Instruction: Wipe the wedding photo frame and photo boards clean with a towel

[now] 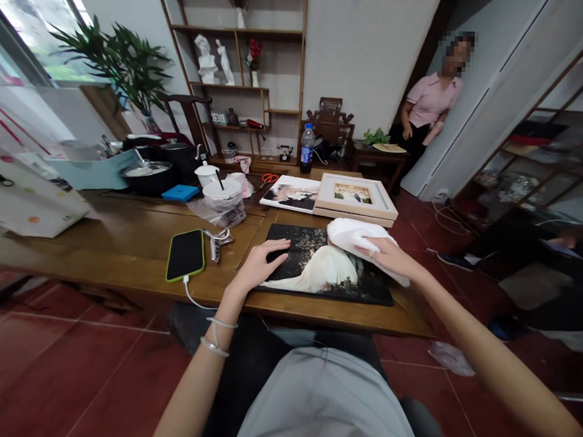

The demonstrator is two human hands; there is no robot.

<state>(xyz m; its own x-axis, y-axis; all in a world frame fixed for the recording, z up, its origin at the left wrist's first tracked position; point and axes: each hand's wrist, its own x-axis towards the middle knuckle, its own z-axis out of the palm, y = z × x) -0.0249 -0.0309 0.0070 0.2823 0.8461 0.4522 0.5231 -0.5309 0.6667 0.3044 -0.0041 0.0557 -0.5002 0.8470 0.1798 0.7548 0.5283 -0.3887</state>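
Note:
A dark photo panel (295,244) with a white gown pictured on it lies flat at the table's front edge. My left hand (261,265) rests on its left side, fingers stretched out and thumb apart, holding nothing. At the panel's upper right, my right hand (390,255) grips a white cloth (351,232) pressed against the surface. The cloth and hand cover that corner of the picture. Just behind lie a white photo panel (292,192) and a light-framed picture (356,198) on top of another frame.
Left of the panel are a green-edged phone (185,256) on a charging cable, a lidded cup (223,194) with a straw, and a blue box (180,193). Orange-handled scissors (268,178) and a bottle (307,147) stand farther back. A person (432,99) is at the doorway.

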